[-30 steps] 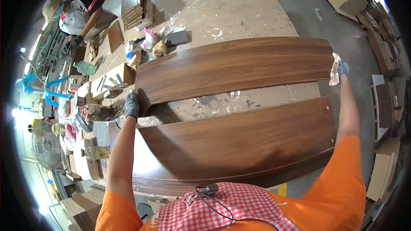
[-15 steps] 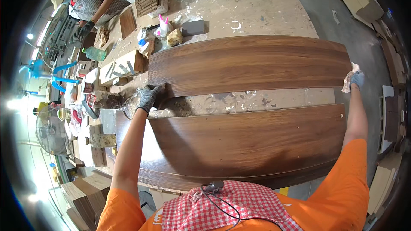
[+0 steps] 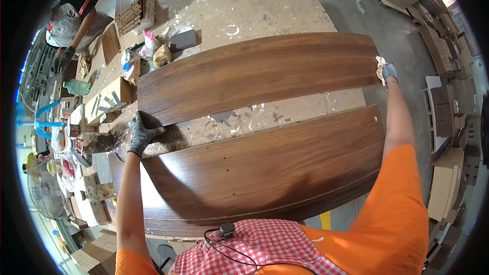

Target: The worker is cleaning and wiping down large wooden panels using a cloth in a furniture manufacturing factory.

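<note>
A long dark brown wood-grain board [image 3: 260,74] lies across the worktable, tilted slightly up to the right. At its near left corner is my left hand [image 3: 145,136] in a grey glove, fingers along the end and thumb at the near edge, gripping the corner. My right hand [image 3: 389,73], also gloved, presses a crumpled pale-brown rag [image 3: 380,70] against the board's right end. Closer to me lies a second brown board [image 3: 275,163] with small holes, on top of other boards. Neither hand touches it.
On the table's left are a wood block with metal strips [image 3: 108,101], a green bottle [image 3: 76,87], a pink-tipped bottle [image 3: 148,45], a sponge-like lump [image 3: 162,56] and a grey block [image 3: 183,40]. Stacked boards [image 3: 133,7] stand farther off, near a co-worker [image 3: 76,18].
My head view has turned, so the scene sits farther left and tilted. My left hand stays at the corner, its thumb now more spread. The right hand still has the rag at the far end.
</note>
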The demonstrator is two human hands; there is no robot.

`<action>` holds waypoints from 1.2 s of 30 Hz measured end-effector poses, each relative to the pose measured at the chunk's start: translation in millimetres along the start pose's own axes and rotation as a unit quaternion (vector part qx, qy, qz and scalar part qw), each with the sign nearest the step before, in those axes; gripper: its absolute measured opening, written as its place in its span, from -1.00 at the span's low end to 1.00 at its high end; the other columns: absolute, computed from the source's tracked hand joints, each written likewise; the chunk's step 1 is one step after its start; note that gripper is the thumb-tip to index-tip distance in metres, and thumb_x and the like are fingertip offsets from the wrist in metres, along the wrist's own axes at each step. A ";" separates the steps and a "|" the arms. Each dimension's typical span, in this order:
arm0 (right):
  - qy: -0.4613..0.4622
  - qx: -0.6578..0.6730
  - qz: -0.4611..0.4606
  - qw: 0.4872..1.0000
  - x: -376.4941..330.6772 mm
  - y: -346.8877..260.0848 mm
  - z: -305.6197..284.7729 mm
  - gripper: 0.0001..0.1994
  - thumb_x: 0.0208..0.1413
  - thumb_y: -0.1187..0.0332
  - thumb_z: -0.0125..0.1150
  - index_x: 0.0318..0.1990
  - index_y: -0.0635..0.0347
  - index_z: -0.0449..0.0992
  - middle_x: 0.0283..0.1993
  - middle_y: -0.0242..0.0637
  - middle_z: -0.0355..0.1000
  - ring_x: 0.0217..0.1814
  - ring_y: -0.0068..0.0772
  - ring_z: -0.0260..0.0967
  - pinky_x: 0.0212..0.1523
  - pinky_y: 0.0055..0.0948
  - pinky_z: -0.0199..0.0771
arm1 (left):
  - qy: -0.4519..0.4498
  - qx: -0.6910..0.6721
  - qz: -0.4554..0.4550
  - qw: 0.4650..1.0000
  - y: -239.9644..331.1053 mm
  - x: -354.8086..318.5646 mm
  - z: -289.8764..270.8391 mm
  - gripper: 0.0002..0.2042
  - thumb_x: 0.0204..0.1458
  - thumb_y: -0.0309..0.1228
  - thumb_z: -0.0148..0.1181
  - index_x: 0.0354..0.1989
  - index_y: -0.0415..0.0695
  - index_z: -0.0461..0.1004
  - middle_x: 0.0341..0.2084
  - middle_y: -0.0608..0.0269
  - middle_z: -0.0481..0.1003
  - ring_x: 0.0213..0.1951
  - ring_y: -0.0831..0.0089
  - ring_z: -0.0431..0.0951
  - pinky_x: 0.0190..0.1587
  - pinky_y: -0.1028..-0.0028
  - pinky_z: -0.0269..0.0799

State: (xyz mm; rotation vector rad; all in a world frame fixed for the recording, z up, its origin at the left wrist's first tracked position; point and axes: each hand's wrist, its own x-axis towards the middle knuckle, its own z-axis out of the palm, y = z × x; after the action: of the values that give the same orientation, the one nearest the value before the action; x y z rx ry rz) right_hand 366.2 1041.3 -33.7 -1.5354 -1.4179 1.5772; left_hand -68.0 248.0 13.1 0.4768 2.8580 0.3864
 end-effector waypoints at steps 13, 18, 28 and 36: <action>-0.137 -0.087 -0.070 0.984 40.7 -10.1 -52.0 -0.80 0.20 0.22 -0.04 -0.43 0.02 0.38 -0.79 -0.57 0.07 -0.86 -0.66 0.00 -0.86 -0.59 0.01 | 0.008 -0.020 0.072 0.997 27.5 -6.1 -0.2 -0.14 -0.69 -0.21 0.62 -0.08 -0.22 0.29 -0.26 0.07 0.46 -0.17 0.23 0.46 -0.07 0.32 0.42; -0.034 -0.057 -0.057 0.996 18.6 3.8 -12.9 -0.77 0.17 0.22 0.05 -0.51 0.05 0.32 -0.78 -0.49 0.12 -0.87 -0.59 0.03 -0.88 -0.57 0.00 | 0.027 0.018 0.056 0.998 15.3 -9.9 -3.1 -0.12 -0.70 -0.20 0.62 -0.07 -0.24 0.29 -0.18 0.01 0.43 -0.11 0.19 0.43 0.00 0.29 0.39; -0.042 -0.038 -0.062 0.996 -2.5 -1.8 -7.6 -0.81 0.20 0.18 0.05 -0.38 0.03 0.42 -0.77 -0.56 0.10 -0.84 -0.68 0.02 -0.85 -0.62 0.00 | 0.037 -0.004 0.041 0.998 -10.7 -3.3 -0.7 -0.15 -0.73 -0.21 0.61 -0.12 -0.24 0.30 -0.18 -0.02 0.38 -0.12 0.11 0.41 -0.01 0.28 0.39; -0.043 -0.046 -0.074 0.995 -8.6 15.7 5.5 -0.83 0.22 0.29 -0.04 -0.27 0.07 0.50 -0.75 -0.61 0.09 -0.84 -0.72 -0.02 -0.85 -0.65 0.00 | 0.022 0.020 0.034 0.999 -16.3 -4.7 -5.2 -0.10 -0.72 -0.19 0.62 -0.07 -0.23 0.26 -0.17 -0.04 0.36 -0.09 0.10 0.39 0.00 0.26 0.37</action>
State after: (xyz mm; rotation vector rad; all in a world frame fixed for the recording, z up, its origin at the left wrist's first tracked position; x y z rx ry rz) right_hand 367.6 1026.9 -45.5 -1.3911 -1.6340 1.5243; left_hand -69.7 230.4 14.0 0.5820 2.9031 0.3576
